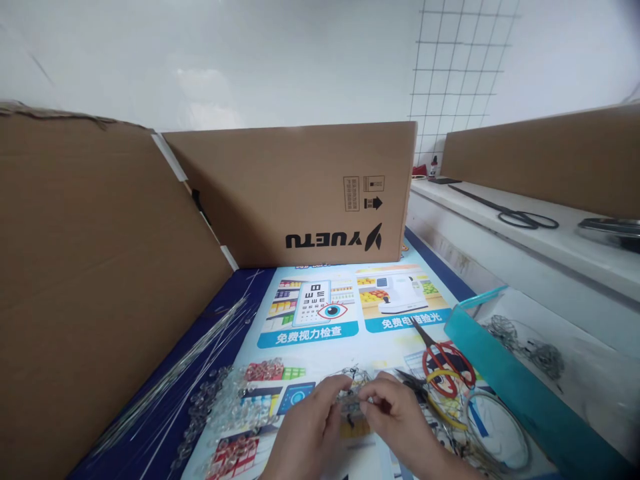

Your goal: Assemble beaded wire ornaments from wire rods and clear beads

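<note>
My left hand (313, 423) and my right hand (397, 413) meet low in the middle of the view, fingers pinched. Between their fingertips is a small clear beaded piece (349, 402) with thin wire and dark bits; its exact form is blurred and partly covered by my fingers. Thin wire ends stick up just beyond the fingertips. To the left of my left hand spreads a pile of clear beads (240, 403). Close to the right of my right hand lie yellow-handled pliers (447, 410), with red-handled scissors (450, 370) just beyond them.
A coil of wire (525, 443) lies at lower right beside a teal-edged box (505, 360) holding tangled wire. Long thin wire strands (185, 367) lie on the left. Cardboard panels (280, 180) stand behind and left. Black scissors (525, 219) rest on a white ledge.
</note>
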{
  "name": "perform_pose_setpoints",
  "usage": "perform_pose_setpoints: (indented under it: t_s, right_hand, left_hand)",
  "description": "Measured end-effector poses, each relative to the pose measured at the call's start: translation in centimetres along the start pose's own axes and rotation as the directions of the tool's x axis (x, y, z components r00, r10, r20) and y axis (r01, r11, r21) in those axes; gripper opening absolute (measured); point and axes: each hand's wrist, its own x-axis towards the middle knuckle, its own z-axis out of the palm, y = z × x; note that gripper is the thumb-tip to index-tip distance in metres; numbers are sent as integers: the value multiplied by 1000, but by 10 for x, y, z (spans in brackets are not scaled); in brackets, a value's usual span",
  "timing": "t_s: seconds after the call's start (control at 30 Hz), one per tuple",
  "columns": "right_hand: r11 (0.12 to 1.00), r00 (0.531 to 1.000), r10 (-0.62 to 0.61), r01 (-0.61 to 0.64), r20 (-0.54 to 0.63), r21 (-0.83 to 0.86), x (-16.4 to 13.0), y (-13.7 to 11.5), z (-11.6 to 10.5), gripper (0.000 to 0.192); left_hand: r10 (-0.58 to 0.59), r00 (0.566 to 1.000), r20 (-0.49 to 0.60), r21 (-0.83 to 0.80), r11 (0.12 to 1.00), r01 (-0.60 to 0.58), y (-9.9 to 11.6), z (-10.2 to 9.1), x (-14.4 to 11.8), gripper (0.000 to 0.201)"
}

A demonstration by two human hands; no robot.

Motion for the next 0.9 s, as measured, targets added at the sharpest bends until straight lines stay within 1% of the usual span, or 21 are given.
perform_pose_setpoints:
  t_s: [0.17, 0.3, 0.4, 0.47, 0.57, 0.63, 0.73, 0.77, 0.83, 0.9]
  right_hand:
    - [997, 1000, 4, -4, -1, 81, -1, -3, -2, 18]
    - [995, 1000, 7, -5, -14, 97, -3, -4, -3, 17]
    - [995, 1000, -5, 7, -26, 99, -4, -2, -3, 15]
    - [995, 1000, -10, 13, -27, 99, -4, 1, -3, 14]
    - [994, 999, -16, 19, -31, 106, -4, 3, -2, 14]
    - [994, 999, -15, 18, -34, 108, -5, 3, -1, 13]
    - [994, 1000, 3, 0, -25, 106, -6, -1, -2, 13]
    - [994, 1000, 8, -6, -21, 107, -6, -2, -2, 13]
    - [995, 1000, 18, -16, -19, 102, -6, -4, -2, 14]
    - [996, 1000, 19, -18, -20, 88, -7, -4, -1, 13]
  left_hand:
    - [-12, 999, 35, 42, 999, 11, 2, -7, -1, 39]
    - [-3, 997, 73, 123, 992, -6, 10, -12, -1, 42]
    - [-19, 994, 109, 183, 983, -2, 16, -15, 0, 44]
    - [-16, 993, 115, 190, 982, -6, 17, -16, 0, 44]
    - [20, 994, 110, 158, 987, -38, 13, -14, 0, 42]
    - [68, 996, 59, 89, 993, -73, 9, -11, -1, 41]
    - [112, 988, -107, -48, 992, -118, 5, -6, -2, 33]
    - [105, 982, -154, -86, 989, -119, 4, -5, -2, 26]
    - [81, 977, -199, -140, 984, -110, 2, -5, -1, 17]
    - [54, 973, -226, -168, 981, -93, 0, -7, -1, 15]
